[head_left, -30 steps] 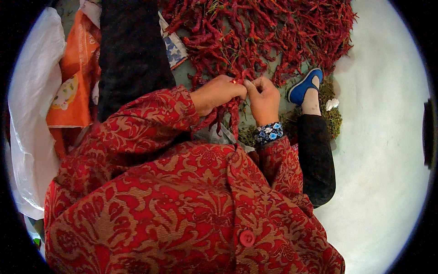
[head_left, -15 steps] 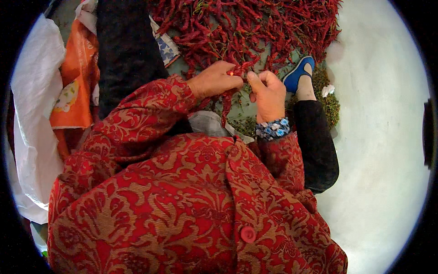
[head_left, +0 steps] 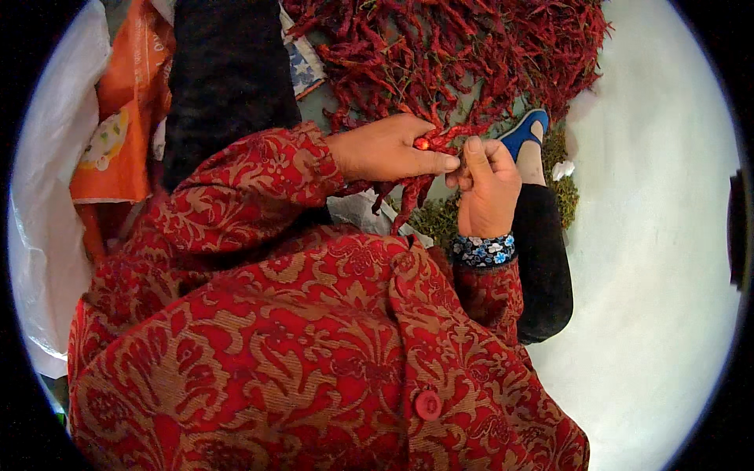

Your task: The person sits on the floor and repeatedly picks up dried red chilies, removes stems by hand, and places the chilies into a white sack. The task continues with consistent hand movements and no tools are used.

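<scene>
My left hand (head_left: pixel 385 149) is closed around a bunch of dried red chilies (head_left: pixel 410 202). Their pods stick out below the palm and beyond the fingers. Right beside its thumb, my right hand (head_left: pixel 488 192) is pinched, thumb against forefinger. What that pinch holds, if anything, is too small to make out. Just beyond both hands spreads a large pile of dried red chilies (head_left: pixel 471 59), many with pale stems.
Greenish-brown stem bits (head_left: pixel 440 220) lie below my hands and beside a blue shoe (head_left: pixel 522 137) on my right foot. A pale plastic sheet (head_left: pixel 353 210) lies near my lap. Leftward are an orange bag (head_left: pixel 129 86) and a white sack (head_left: pixel 51 204). Pale floor (head_left: pixel 652 235) extends rightward.
Both hands have shifted a little right and toward me, still close together. The left hand's thumb is now stretched toward the right fingertips, and more of its chilies show.
</scene>
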